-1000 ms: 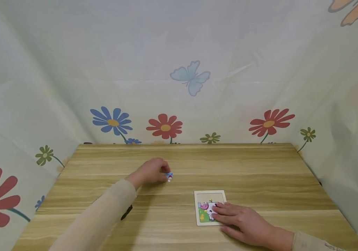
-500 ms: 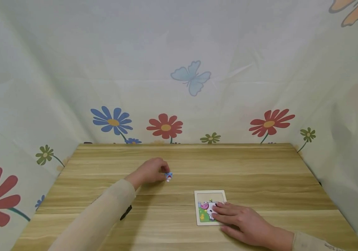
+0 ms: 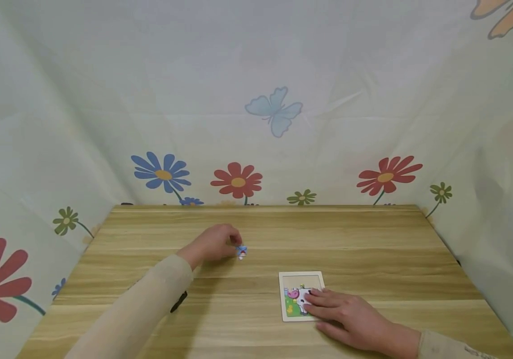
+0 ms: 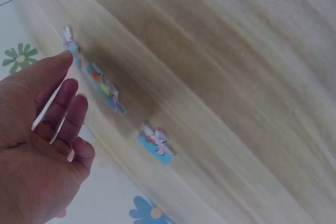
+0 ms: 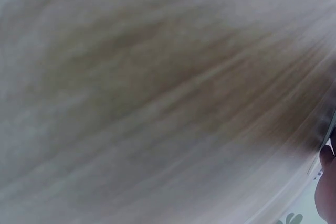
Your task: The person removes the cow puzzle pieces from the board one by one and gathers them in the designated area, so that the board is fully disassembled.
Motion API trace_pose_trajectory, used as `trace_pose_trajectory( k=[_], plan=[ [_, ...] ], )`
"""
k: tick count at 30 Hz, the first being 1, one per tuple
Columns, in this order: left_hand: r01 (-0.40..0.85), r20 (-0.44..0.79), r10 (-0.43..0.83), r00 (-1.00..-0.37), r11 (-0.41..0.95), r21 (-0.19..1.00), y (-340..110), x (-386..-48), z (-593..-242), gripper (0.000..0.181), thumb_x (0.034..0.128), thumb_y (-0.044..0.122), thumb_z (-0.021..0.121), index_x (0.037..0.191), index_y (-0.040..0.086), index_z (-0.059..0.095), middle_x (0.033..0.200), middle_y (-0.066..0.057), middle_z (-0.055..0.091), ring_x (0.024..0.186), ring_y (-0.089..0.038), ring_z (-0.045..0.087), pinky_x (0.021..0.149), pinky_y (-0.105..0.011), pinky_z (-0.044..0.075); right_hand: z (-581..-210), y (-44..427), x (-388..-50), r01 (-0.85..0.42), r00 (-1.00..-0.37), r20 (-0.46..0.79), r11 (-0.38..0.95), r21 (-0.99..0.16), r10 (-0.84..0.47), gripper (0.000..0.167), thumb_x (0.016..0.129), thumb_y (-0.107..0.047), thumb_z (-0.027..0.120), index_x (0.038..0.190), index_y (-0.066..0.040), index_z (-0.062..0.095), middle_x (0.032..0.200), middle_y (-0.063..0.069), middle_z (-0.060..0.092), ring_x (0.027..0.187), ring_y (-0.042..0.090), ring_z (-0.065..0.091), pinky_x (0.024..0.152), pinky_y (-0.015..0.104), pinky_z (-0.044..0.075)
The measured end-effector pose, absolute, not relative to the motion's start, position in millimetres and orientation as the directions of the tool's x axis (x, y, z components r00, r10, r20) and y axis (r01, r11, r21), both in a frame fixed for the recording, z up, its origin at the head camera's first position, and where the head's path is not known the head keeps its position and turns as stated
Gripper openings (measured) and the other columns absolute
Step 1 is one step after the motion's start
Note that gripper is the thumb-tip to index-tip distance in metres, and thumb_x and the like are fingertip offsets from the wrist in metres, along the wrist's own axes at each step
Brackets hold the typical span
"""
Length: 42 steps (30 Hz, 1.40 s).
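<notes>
My left hand (image 3: 215, 243) is low over the left-centre of the table, pinching a small blue-and-white puzzle piece (image 3: 241, 252) at its thumb and fingertips. In the left wrist view, that puzzle piece (image 4: 69, 39) stands at the tip of the uppermost digit. Two other pieces lie on the wood near the hand: a multicoloured puzzle piece (image 4: 106, 88) and a blue puzzle piece with a pinkish figure (image 4: 156, 142). My right hand (image 3: 351, 319) rests with extended fingers on the right side of a white-framed puzzle board (image 3: 301, 274) that bears a cow picture (image 3: 293, 299), partly covering it.
The wood-grain table (image 3: 373, 249) reaches back to a flower-printed cloth (image 3: 193, 124), which also hangs at both sides. A small black object (image 3: 178, 302) shows beside the left sleeve (image 3: 148, 299). In the right wrist view there is mostly blurred table surface.
My left hand and forearm have shifted very slightly left and back, the puzzle piece staying at the fingertips. The right hand and the board have hardly moved.
</notes>
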State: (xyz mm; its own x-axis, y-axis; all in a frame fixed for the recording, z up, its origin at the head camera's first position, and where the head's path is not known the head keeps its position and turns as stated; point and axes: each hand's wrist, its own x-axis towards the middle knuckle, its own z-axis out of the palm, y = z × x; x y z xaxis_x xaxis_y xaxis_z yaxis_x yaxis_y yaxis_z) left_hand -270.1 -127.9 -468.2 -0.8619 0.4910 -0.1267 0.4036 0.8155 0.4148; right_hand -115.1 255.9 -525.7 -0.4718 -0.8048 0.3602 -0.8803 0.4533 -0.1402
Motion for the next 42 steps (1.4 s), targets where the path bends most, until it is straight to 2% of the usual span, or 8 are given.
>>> trace_pose_trajectory(
  k=[7, 13, 22, 31, 35, 42],
  plan=[
    [0.347, -0.155, 0.449, -0.880, 0.831, 0.434, -124.5, -270.7, -457.7, 0.019, 0.0929, 0.012, 0.084, 0.110, 0.016, 0.078, 0.109, 0.001, 0.071, 0.101, -0.021, 0.062, 0.102, -0.043, 0.054, -524.6, 255.9, -114.9, -0.875, -0.483, 0.346, 0.464, -0.142, -0.805, 0.046, 0.104, -0.031, 0.072, 0.147, -0.018, 0.067, 0.152, 0.000, 0.062, 0.137, 0.023, 0.062, 0.100, 0.049, 0.057],
    [0.429, -0.118, 0.522, -0.845, 0.792, 0.434, -121.6, -269.4, -448.4, 0.022, 0.0929, 0.012, 0.084, 0.114, 0.011, 0.078, 0.111, -0.003, 0.073, 0.104, -0.025, 0.066, 0.100, -0.045, 0.055, -524.1, 255.7, -114.7, -0.876, -0.480, 0.351, 0.462, -0.141, -0.804, 0.046, 0.103, -0.030, 0.073, 0.146, -0.017, 0.067, 0.151, 0.000, 0.063, 0.136, 0.023, 0.063, 0.100, 0.049, 0.057],
    [0.473, -0.102, 0.588, -0.802, 0.730, 0.493, -93.8, -252.9, -443.2, 0.022, 0.0925, 0.015, 0.085, 0.113, 0.010, 0.079, 0.110, -0.007, 0.074, 0.094, -0.021, 0.061, 0.094, -0.043, 0.056, -525.4, 256.2, -114.1, -0.872, -0.487, 0.344, 0.470, -0.138, -0.802, 0.046, 0.103, -0.032, 0.072, 0.147, -0.019, 0.067, 0.151, -0.001, 0.063, 0.136, 0.022, 0.063, 0.099, 0.048, 0.058],
    [0.491, -0.151, 0.659, -0.736, 0.674, 0.552, -59.0, -231.6, -454.3, 0.017, 0.0942, 0.019, 0.084, 0.110, 0.015, 0.079, 0.105, 0.004, 0.071, 0.098, -0.017, 0.060, 0.090, -0.033, 0.054, -522.3, 255.0, -116.5, -0.876, -0.479, 0.346, 0.465, -0.129, -0.807, 0.045, 0.103, -0.032, 0.072, 0.146, -0.019, 0.067, 0.150, -0.001, 0.064, 0.135, 0.021, 0.064, 0.099, 0.048, 0.058],
    [0.529, -0.146, 0.706, -0.693, 0.636, 0.562, -44.8, -221.9, -462.8, 0.014, 0.0943, 0.019, 0.083, 0.107, 0.016, 0.079, 0.102, 0.007, 0.071, 0.094, -0.013, 0.060, 0.088, -0.028, 0.052, -521.9, 254.6, -116.9, -0.884, -0.462, 0.358, 0.453, -0.115, -0.811, 0.045, 0.103, -0.031, 0.073, 0.145, -0.018, 0.068, 0.149, 0.000, 0.065, 0.134, 0.021, 0.064, 0.098, 0.047, 0.059],
    [0.559, -0.149, 0.735, -0.662, 0.615, 0.556, -27.6, -209.9, -473.5, 0.012, 0.0931, 0.020, 0.084, 0.101, 0.019, 0.075, 0.095, 0.011, 0.066, 0.088, -0.007, 0.059, 0.083, -0.024, 0.051, -520.8, 254.0, -115.4, -0.890, -0.446, 0.376, 0.449, -0.086, -0.812, 0.046, 0.102, -0.031, 0.074, 0.145, -0.017, 0.068, 0.148, 0.000, 0.065, 0.134, 0.020, 0.065, 0.097, 0.043, 0.060]
  ],
)
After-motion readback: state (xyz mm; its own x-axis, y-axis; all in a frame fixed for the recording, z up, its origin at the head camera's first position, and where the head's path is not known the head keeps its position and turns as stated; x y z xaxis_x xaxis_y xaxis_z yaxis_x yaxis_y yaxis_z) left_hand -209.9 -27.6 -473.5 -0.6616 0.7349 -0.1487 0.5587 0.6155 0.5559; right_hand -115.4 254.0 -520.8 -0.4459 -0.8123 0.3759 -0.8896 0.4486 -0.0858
